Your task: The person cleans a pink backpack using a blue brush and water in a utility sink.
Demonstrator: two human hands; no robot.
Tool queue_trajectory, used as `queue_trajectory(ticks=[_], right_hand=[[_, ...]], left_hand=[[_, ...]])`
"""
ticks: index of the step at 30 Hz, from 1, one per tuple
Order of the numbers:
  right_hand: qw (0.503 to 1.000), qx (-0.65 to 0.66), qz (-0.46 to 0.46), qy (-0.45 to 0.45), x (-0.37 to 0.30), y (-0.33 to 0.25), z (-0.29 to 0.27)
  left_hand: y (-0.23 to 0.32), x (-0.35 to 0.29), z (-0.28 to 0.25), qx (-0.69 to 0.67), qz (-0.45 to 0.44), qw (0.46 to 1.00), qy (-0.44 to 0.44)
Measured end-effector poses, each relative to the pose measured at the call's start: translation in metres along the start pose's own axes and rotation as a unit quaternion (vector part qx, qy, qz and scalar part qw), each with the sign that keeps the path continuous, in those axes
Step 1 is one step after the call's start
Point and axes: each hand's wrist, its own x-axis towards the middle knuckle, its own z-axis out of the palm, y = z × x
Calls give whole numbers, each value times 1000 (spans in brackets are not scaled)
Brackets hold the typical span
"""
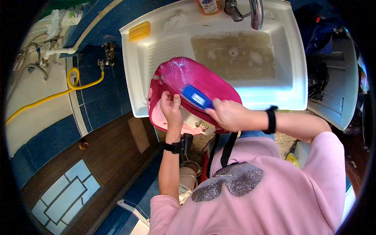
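A magenta backpack with a pale pink, cartoon-printed panel rests across the near left edge of the white sink. Whitish suds streak its upper side. My right hand is closed around one end of a blue scrubbing brush, which lies against the magenta fabric and is slightly blurred. At the bag's near side, my left hand has its fingers curled onto the fabric edge, gripping it. The brush's bristles are hidden beneath it. Black straps hang from the bag toward my lap.
Murky, sudsy water stands in the basin under a metal tap. A yellow soap bar sits at the sink's far left corner. Behind the sink stands an orange bottle. A yellow hose runs along the left wall.
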Motion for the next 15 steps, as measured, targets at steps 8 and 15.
queue_trajectory(ticks=[8, 15], right_hand=[[994, -36, -73, 77, 34, -5, -12], [997, -68, -35, 17, 1, 6, -1]], left_hand=[[7, 0, 7, -15, 14, 1000, -20], [5, -4, 5, -83, -35, 996, 1]])
